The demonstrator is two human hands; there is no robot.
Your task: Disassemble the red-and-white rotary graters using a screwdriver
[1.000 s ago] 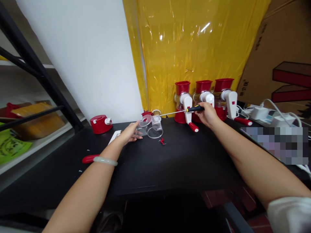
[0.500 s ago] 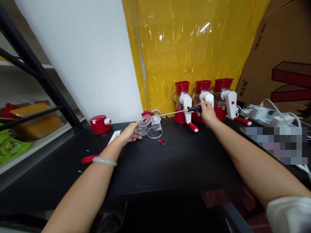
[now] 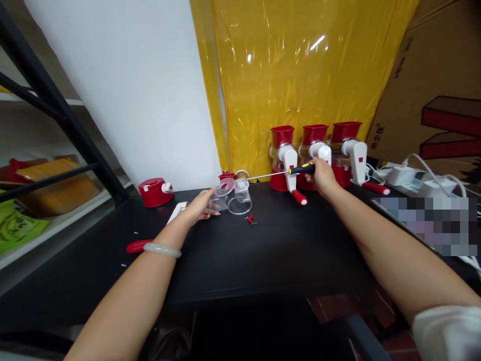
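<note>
My left hand point(image 3: 203, 205) grips the left side of a clear plastic grater housing point(image 3: 239, 204) that rests on the black table. My right hand point(image 3: 322, 175) is closed around the black and yellow handle of a screwdriver point(image 3: 300, 169). Its long shaft points left, and the tip reaches the housing near a white round part point(image 3: 242, 175); exact contact is too small to tell. A small red piece with metal bits point(image 3: 251, 219) lies in front of the housing. Partly under my left forearm is a white crank with a red handle point(image 3: 139, 246).
Several rotary graters with red hoppers point(image 3: 282, 134) stand along the back. A red base point(image 3: 156, 192) sits at the left. On the right are white chargers with cables point(image 3: 432, 185) and a pixelated flat object point(image 3: 428, 220). A black-framed shelf point(image 3: 75, 145) borders the left side.
Almost nothing differs. The screwdriver handle has turned slightly in my right hand, showing more yellow, while my left hand keeps the clear housing in place.
</note>
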